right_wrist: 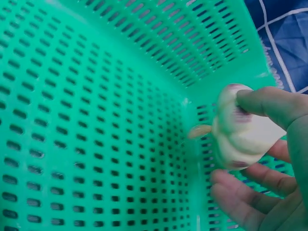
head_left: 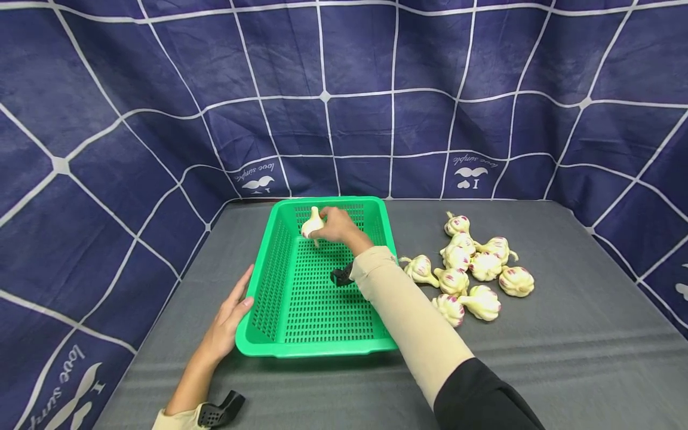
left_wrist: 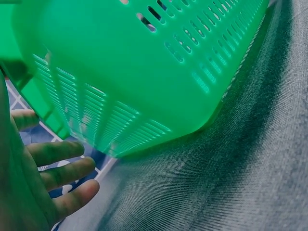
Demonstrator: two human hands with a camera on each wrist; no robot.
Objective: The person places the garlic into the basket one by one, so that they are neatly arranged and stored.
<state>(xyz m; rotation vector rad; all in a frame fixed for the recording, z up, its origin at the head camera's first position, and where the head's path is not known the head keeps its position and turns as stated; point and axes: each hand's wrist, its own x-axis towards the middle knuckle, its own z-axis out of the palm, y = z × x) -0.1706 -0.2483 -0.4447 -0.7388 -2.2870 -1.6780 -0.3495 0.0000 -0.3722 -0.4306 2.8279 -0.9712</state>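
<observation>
A green plastic basket [head_left: 322, 349] with slotted walls stands on the grey cloth. Inside its far left part my right hand [head_left: 340, 228] holds a garlic bulb [head_left: 312, 224], pale with purple marks. The right wrist view shows the thumb on one side of that garlic bulb [right_wrist: 240, 130] and fingers on the other, near a basket corner. At the basket's left wall my left hand [head_left: 228, 319] rests against the rim, fingers extended. In the left wrist view those fingers [left_wrist: 67, 173] are straight and spread beside the slotted wall.
Several garlic bulbs [head_left: 485, 266] lie in a loose group right of the basket, on the grey cloth [head_left: 564, 358]. A blue cloth with white lines [head_left: 355, 125] hangs behind and along both sides. Black wrist devices [head_left: 221, 409] are worn on the arms.
</observation>
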